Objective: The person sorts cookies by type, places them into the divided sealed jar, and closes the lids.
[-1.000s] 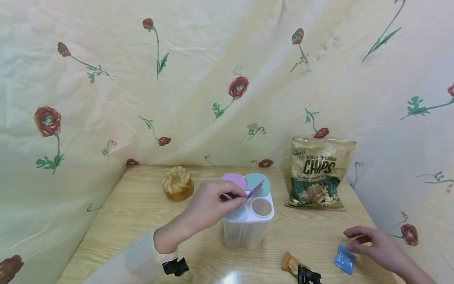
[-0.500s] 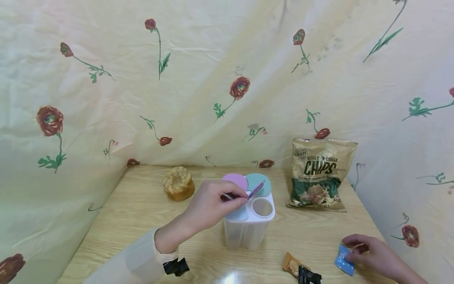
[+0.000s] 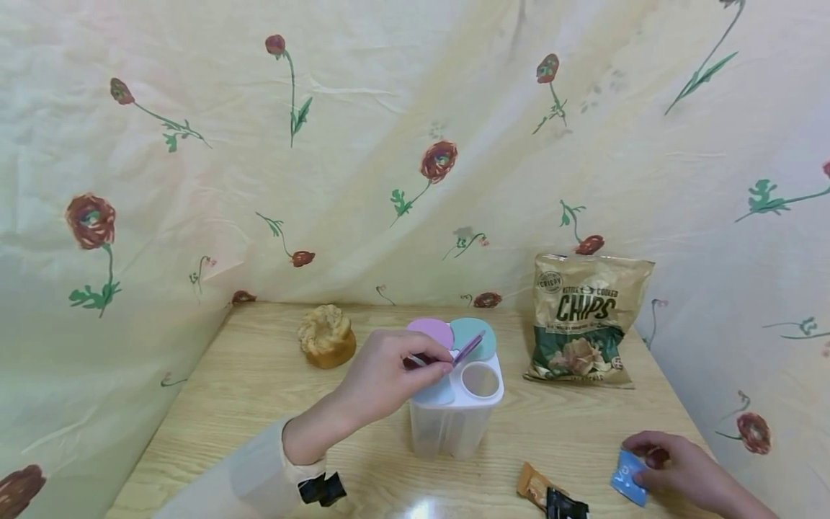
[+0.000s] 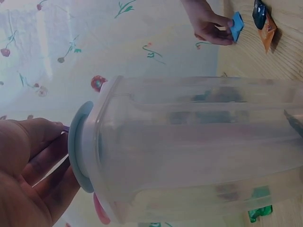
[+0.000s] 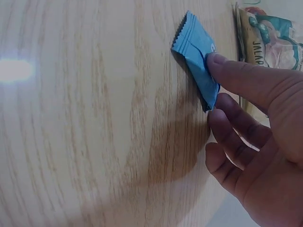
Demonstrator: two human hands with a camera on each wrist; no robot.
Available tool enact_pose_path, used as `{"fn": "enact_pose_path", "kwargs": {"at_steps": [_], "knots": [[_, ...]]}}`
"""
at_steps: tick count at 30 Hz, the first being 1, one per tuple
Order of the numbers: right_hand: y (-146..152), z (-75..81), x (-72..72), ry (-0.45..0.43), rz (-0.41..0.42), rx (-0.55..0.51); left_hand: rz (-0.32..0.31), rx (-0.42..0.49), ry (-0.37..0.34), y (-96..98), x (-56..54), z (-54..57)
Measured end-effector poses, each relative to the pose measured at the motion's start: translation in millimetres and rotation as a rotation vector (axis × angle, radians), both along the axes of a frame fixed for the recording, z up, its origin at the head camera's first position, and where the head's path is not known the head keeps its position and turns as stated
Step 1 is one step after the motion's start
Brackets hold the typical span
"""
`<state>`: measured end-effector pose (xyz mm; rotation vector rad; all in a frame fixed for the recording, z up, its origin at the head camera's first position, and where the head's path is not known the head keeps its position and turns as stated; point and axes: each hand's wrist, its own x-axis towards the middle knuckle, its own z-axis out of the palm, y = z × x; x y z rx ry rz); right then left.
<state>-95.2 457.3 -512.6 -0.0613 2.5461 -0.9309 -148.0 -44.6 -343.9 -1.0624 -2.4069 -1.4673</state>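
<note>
My left hand pinches a thin purple lid, held tilted above a clear plastic container with a white top. One round opening of that top is uncovered. A lilac lid, a teal lid and a light-blue lid, partly behind the hand, cover other openings. Over at the right, my right hand pinches a small blue snack packet between thumb and fingers. The packet lies at the wooden tabletop; whether it is lifted, I cannot tell.
An orange packet and a black packet lie right of the container, near the front. Behind the right hand stands a chips bag. A round bread sits back left. Flowered cloth hangs around the table.
My right hand has come down and slightly left onto the blue packet, and its thumb and fingers have closed on it. The left hand and the purple lid have stayed nearly still.
</note>
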Motion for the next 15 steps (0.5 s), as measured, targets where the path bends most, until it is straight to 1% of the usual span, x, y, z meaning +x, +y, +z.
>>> {"fn": "enact_pose_path", "kwargs": {"at_steps": [2,5,8,12,15], "knots": [[-1.8,0.6,-0.7,0.015,-0.006,0.033,0.0,0.0,-0.001,-0.1,0.2,0.0],[-6.4,3.2,-1.2,0.013,-0.05,0.085,0.001,-0.001,0.0,-0.1,0.2,0.1],[-11.0,5.2,-2.3,0.001,-0.066,0.102,0.001,-0.001,0.001,0.1,0.1,0.0],[-11.3,4.7,-3.2,-0.003,-0.045,0.092,-0.001,0.0,-0.009,0.3,0.0,0.0],[-7.6,3.8,-3.5,0.018,-0.021,0.082,-0.002,-0.001,-0.014,0.3,0.2,0.5]]}}
